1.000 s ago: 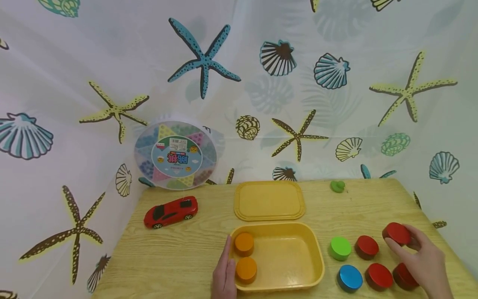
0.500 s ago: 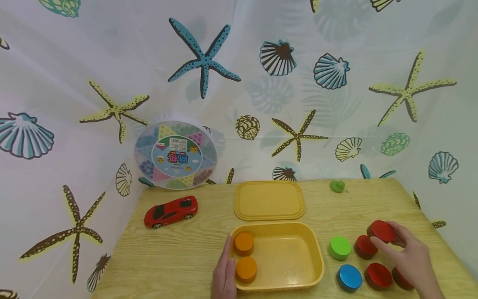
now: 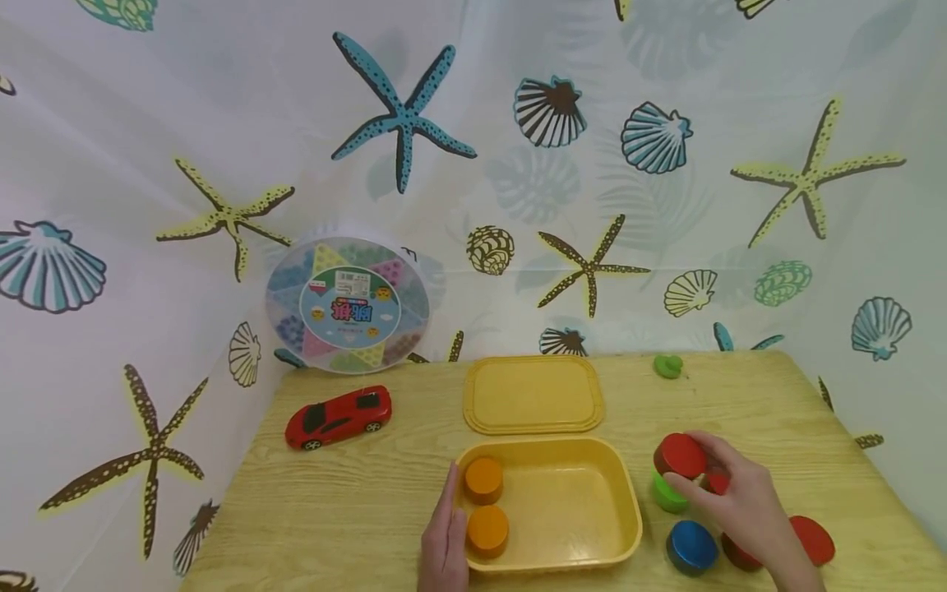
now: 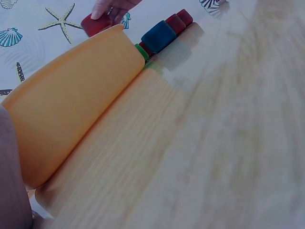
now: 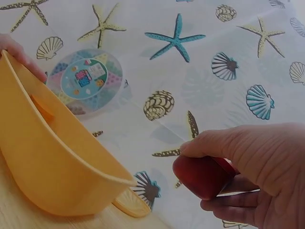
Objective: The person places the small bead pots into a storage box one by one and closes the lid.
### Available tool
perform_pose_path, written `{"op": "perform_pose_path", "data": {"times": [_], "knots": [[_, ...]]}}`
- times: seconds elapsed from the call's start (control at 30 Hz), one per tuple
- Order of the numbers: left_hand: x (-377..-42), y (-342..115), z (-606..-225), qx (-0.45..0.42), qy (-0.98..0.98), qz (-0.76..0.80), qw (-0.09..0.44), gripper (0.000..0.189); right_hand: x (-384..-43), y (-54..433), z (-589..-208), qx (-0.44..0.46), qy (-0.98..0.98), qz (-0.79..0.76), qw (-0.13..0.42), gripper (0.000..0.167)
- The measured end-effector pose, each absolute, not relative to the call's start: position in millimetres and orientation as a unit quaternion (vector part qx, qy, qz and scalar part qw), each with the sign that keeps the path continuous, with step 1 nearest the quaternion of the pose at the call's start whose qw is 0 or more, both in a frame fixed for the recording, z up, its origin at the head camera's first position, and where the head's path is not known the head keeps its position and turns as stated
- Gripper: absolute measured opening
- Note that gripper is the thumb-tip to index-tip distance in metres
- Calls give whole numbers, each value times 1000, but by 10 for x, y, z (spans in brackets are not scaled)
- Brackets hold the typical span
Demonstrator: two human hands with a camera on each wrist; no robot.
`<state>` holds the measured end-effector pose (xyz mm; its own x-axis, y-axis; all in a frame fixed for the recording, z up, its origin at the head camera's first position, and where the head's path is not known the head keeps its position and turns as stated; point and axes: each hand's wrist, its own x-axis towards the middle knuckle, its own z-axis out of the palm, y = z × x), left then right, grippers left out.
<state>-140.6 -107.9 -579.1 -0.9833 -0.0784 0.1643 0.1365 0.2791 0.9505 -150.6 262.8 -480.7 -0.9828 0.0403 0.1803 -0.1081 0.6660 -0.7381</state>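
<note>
My right hand [image 3: 747, 497] pinches a red round block [image 3: 681, 455] between thumb and fingers, raised above the table and overlapping the green round block [image 3: 668, 493] in the head view. The right wrist view shows the same block's side [image 5: 198, 174] under the thumb. My left hand [image 3: 444, 538] lies with straight fingers along the left wall of a yellow plastic box [image 3: 629, 526]. Two orange round blocks [image 3: 484, 481] sit inside it at the left. A blue round block [image 3: 691, 547] and several red ones [image 3: 814, 541] stand right of the box, some partly hidden behind my right hand.
A yellow lid [image 3: 534, 395] lies flat behind the box. At the back left are a red toy car [image 3: 340, 418] and a round Chinese checkers set [image 3: 348, 306] leaning on the patterned curtain [image 3: 503, 189]. A small green toy [image 3: 669, 367] is near the table's back edge.
My right hand has carried the red block leftward, from above the other red blocks to the green one, uncovering a red block at the right. My left hand stays at the box.
</note>
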Motion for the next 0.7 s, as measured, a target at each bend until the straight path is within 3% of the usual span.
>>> {"op": "perform_pose_path", "data": {"times": [0.47, 0.7], "knots": [[-1393, -1075, -5808, -27, -793, -601, 97, 52, -1600, 1850, -4924, 192, -870, 452, 48, 55], [-1395, -1086, -5802, -30, -800, -591, 101, 52, -1678, 1612, -5025, 226, -873, 432, 17, 53]]}}
